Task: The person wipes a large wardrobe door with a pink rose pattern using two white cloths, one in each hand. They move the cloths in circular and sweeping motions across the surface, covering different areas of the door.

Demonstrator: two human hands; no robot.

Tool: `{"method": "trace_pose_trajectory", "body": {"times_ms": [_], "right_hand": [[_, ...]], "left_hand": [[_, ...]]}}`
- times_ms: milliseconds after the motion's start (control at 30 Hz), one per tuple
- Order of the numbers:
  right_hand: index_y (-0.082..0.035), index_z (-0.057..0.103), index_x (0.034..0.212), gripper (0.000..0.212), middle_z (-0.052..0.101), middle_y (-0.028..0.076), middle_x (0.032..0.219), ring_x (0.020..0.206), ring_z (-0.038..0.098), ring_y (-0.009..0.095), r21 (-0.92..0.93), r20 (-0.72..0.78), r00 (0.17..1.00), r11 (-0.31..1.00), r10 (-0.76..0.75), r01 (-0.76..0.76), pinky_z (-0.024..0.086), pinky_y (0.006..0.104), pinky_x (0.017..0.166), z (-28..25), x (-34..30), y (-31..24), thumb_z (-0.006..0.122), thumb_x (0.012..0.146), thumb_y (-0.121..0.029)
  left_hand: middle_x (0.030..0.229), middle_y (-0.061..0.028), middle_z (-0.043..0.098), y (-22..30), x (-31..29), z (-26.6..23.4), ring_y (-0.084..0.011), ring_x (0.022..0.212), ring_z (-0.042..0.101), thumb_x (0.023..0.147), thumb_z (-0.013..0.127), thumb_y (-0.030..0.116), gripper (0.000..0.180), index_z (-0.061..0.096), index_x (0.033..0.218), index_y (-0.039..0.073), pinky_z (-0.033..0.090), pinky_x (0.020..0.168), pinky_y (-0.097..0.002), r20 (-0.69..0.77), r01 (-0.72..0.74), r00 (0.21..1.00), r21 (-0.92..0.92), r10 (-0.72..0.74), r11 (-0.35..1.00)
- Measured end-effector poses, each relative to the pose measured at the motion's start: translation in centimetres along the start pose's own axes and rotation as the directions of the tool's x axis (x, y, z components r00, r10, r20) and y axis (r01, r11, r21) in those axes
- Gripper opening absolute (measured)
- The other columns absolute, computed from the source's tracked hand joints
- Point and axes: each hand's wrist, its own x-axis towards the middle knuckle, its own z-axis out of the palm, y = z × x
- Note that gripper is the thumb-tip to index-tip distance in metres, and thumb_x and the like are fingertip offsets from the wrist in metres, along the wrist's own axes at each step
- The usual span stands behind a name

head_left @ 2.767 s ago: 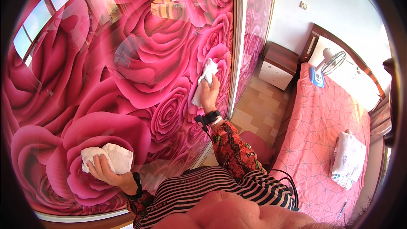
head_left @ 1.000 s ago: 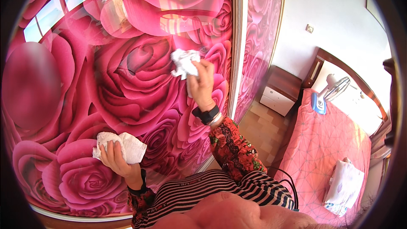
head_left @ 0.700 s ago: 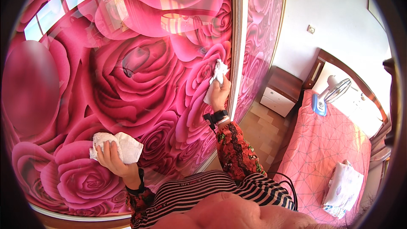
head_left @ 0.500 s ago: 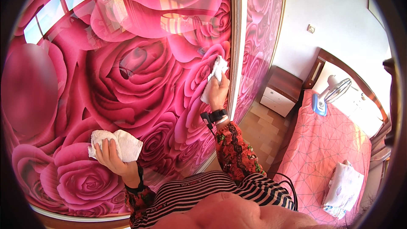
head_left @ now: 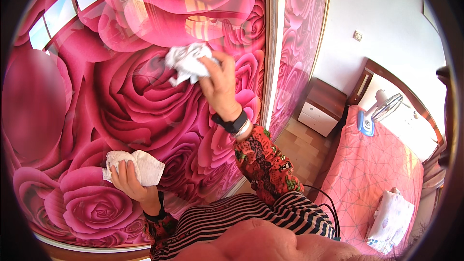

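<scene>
A glossy panel (head_left: 145,101) printed with big pink roses fills the left and middle of the head view. My right hand (head_left: 221,87) is closed on a crumpled white cloth (head_left: 189,63), slightly blurred, over the large rose at the panel's middle. Lower left, my left hand (head_left: 130,181) presses a folded white cloth (head_left: 149,166) flat on the panel, fingers bent over it. Whether the right cloth touches the surface I cannot tell.
A pale frame strip (head_left: 274,58) borders the panel, with a second rose panel (head_left: 302,34) beyond. Rightward stand a brown-and-white nightstand (head_left: 319,116) and a bed (head_left: 372,174) with pink cover, bearing a blue-and-white fan (head_left: 367,122) and a folded white textile (head_left: 394,212).
My right hand has swept left with its cloth, from beside the frame strip to the middle rose. My left hand and its cloth have stayed nearly in place.
</scene>
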Motion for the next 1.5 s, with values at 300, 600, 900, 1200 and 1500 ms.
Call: {"method": "trace_pose_trajectory", "body": {"times_ms": [300,600,900,1200,1500], "right_hand": [[-0.002,0.064,0.123,0.037,0.056,0.017,0.113,0.103,0.058,0.030,-0.055,-0.244,0.889,0.910,0.387,-0.411,0.047,0.0359,0.091,-3.6,-4.9,11.3,0.062,0.086,0.003],[0.000,0.061,0.129,0.040,0.057,0.024,0.118,0.110,0.057,0.037,0.010,-0.297,0.606,0.637,0.738,-0.770,0.045,0.0423,0.097,-6.0,-17.2,15.9,0.061,0.089,-0.006],[-0.001,0.060,0.128,0.043,0.053,0.016,0.112,0.103,0.056,0.029,0.040,-0.228,0.792,0.818,0.566,-0.574,0.046,0.0350,0.093,-3.2,-8.2,10.0,0.061,0.086,0.003],[-0.007,0.061,0.124,0.054,0.054,0.019,0.117,0.104,0.054,0.036,0.085,0.104,0.989,0.990,0.104,-0.113,0.047,0.0424,0.090,-1.2,-6.7,0.3,0.072,0.073,0.005],[-0.005,0.058,0.126,0.045,0.053,0.019,0.118,0.106,0.056,0.034,-0.028,-0.098,0.915,0.918,0.391,-0.395,0.049,0.0369,0.090,-3.5,-12.2,6.5,0.063,0.083,0.006]], "left_hand": [[0.130,-0.0178,0.060,0.0,-0.4,0.1,-0.0448,0.131,0.048,0.093,0.068,0.022,0.040,0.061,0.123,-0.003,0.036,0.110,-0.0580,-0.001,-0.005,1.000,0.020,0.005,1.000],[0.130,-0.0180,0.060,-0.5,-0.9,0.5,-0.0452,0.131,0.048,0.094,0.068,0.026,0.043,0.060,0.124,-0.003,0.037,0.109,-0.0588,-0.021,-0.013,1.000,0.038,0.014,0.999],[0.130,-0.0180,0.061,-0.7,-1.5,0.7,-0.0455,0.130,0.048,0.093,0.070,0.027,0.045,0.060,0.126,-0.002,0.037,0.109,-0.0584,-0.036,-0.008,0.999,0.063,0.011,0.998],[0.130,-0.0180,0.061,-0.8,-1.6,1.0,-0.0454,0.130,0.049,0.092,0.071,0.029,0.045,0.062,0.124,-0.002,0.038,0.109,-0.0585,-0.063,-0.016,0.998,0.066,0.020,0.998],[0.130,-0.0177,0.061,-1.2,-2.1,0.6,-0.0449,0.130,0.049,0.092,0.070,0.028,0.044,0.062,0.123,-0.001,0.037,0.109,-0.0580,-0.013,-0.014,1.000,0.027,0.014,1.000]]}}
